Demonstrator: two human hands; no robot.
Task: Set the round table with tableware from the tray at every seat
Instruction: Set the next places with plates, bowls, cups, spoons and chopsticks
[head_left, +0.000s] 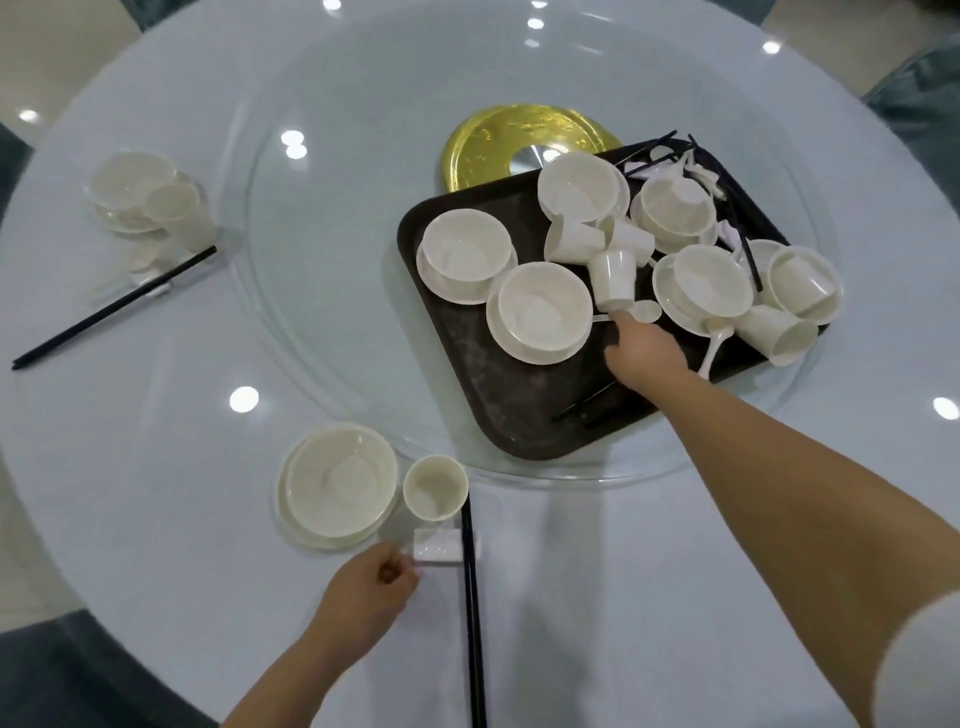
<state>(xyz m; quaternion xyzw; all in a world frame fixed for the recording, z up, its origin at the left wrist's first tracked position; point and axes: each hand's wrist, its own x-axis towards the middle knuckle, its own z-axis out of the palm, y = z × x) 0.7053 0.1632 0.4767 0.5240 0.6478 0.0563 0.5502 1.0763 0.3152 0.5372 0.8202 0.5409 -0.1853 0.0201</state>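
Spoon pick-up could topple the cups

Near the table's (156, 426) front edge, the left hand (363, 592) pinches the chopstick rest (438, 545). On the tray (483, 364), the right hand (647, 353) reaches the spoon (641, 312); its grasp is hidden. A careless lift could knock the tilted cup (613, 280)

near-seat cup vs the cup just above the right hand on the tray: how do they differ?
The near-seat cup stands upright, mouth up; the tray cup is tipped over. The near-seat cup sits on the tablecloth beside a bowl on its plate; the tray cup lies among other cups on the dark tray, at the right hand. Both are plain white and handleless.
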